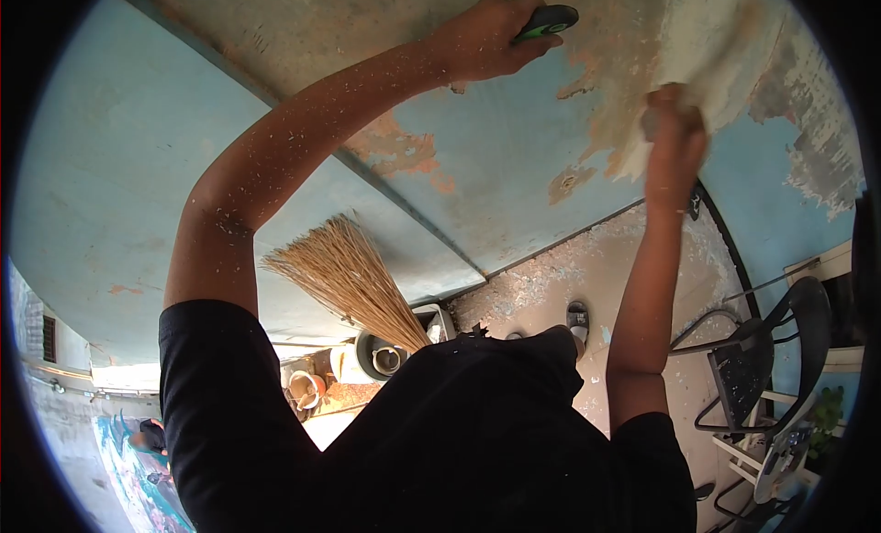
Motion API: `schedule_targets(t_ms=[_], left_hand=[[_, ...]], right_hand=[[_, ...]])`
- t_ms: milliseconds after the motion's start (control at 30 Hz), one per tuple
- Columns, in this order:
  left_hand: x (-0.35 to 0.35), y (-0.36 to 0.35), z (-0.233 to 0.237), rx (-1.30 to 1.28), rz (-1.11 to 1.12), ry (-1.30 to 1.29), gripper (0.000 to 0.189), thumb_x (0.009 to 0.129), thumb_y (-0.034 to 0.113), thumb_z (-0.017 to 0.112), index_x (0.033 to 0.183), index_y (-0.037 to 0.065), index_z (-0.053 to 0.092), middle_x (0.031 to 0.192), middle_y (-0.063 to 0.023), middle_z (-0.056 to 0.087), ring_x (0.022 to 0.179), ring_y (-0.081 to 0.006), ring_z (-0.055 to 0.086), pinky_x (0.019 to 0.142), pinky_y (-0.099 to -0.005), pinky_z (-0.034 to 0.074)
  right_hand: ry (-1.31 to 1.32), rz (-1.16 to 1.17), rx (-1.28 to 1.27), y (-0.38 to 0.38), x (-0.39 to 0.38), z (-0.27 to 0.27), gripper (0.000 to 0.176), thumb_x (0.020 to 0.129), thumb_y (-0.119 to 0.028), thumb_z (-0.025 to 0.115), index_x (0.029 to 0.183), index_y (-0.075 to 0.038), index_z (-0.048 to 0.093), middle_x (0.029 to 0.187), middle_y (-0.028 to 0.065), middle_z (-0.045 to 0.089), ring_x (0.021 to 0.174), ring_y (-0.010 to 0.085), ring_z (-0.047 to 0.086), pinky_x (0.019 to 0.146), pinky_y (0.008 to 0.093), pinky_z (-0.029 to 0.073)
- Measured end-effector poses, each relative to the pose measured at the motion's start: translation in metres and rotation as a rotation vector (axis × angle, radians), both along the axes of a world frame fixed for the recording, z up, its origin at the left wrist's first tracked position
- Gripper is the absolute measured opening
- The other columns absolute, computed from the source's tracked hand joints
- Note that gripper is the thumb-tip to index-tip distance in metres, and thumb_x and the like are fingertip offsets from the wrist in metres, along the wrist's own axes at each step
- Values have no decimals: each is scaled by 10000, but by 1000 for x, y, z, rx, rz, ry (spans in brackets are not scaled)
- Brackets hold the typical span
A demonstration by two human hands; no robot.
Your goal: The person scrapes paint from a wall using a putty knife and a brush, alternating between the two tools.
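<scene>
My left hand (491,39) is closed round a tool with a black-and-green handle (549,21), held up against the wall; the tool's working end is hidden. To the right, my right hand (677,148) is raised and smeared by motion, its fingers wrapped round a long hand tool (730,42) whose blurred tan end reaches up over a scraped patch. I cannot tell what kind of tool it is. The wall (514,120) has light blue paint, flaked away to bare brown, orange and whitish patches. Pale flecks dot my left forearm.
A stick broom (344,272) leans bristles-up against the wall, near buckets (353,360) at lower left. Paint flakes (514,290) litter the floor around my sandalled foot (576,317). Black chairs (752,368) and a green plant (824,427) stand on the right.
</scene>
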State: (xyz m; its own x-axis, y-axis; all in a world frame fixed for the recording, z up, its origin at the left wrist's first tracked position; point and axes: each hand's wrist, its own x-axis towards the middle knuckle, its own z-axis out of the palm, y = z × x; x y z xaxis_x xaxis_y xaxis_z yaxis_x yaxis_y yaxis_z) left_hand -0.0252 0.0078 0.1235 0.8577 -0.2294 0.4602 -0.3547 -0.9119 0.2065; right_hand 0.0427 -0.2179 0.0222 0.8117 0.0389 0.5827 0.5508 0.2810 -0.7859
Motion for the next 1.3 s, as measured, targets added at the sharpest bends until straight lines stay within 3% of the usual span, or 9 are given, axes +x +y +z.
schedule_targets(t_ms=[67,133,267,400,467,933,1033,1200,1300], left_hand=[[-4,-3,0,57,28,60,312,934,272,664,1081,6,594,743,-158,657,655,-284,661,601,-398,511],[-7,-5,-1,116,47,112,312,933,266,666,1089,5,596,752,-159,662,660,-285,663,605,-396,515],[-6,-3,0,72,13,46,303,931,261,669,1077,6,595,752,-164,661,659,-280,666,595,-395,512],[-4,-2,-2,94,27,44,304,929,262,672,1068,4,593,747,-172,659,662,-294,668,588,-396,510],[-1,-3,-3,105,12,52,303,929,261,671,1069,4,593,737,-172,654,658,-299,666,589,-398,511],[-8,2,-10,183,-63,-24,276,928,230,678,1089,25,589,738,-139,654,594,-249,640,545,-373,494],[-10,-6,-10,186,-106,19,253,915,227,681,1021,18,586,712,-160,641,642,-326,653,590,-415,508],[-7,3,-13,178,-143,-44,264,929,221,675,1079,21,590,706,-128,642,528,-230,619,496,-351,492],[-10,-7,-10,147,-64,31,262,917,229,681,1032,11,591,714,-159,642,624,-317,651,579,-409,506]], right_hand=[[214,153,663,-20,20,16,239,964,-224,550,1027,0,605,866,96,610,807,176,585,763,360,509],[-66,-522,57,13,14,-9,178,915,-183,590,932,-8,611,854,105,650,767,188,615,718,325,481],[-40,26,-132,25,-11,-16,241,907,-222,615,919,18,612,767,79,630,690,200,611,721,323,487],[354,424,868,-9,-6,2,228,896,-219,627,919,8,618,753,78,619,683,194,603,684,322,476],[-219,-89,-59,35,-1,-27,212,924,-234,573,947,-24,583,854,63,607,724,115,527,707,292,453],[373,-20,352,10,-9,-18,234,951,-252,530,932,-35,618,869,38,602,715,180,583,649,265,483],[-399,-756,-543,24,15,-58,182,894,-231,572,950,-66,624,793,111,630,741,252,619,739,352,494],[429,-27,530,9,-7,-18,191,894,-229,589,943,-45,607,781,64,594,679,182,562,656,282,465],[-335,-410,-394,36,3,-59,180,902,-216,604,941,-40,599,773,48,583,655,207,552,667,282,467]])
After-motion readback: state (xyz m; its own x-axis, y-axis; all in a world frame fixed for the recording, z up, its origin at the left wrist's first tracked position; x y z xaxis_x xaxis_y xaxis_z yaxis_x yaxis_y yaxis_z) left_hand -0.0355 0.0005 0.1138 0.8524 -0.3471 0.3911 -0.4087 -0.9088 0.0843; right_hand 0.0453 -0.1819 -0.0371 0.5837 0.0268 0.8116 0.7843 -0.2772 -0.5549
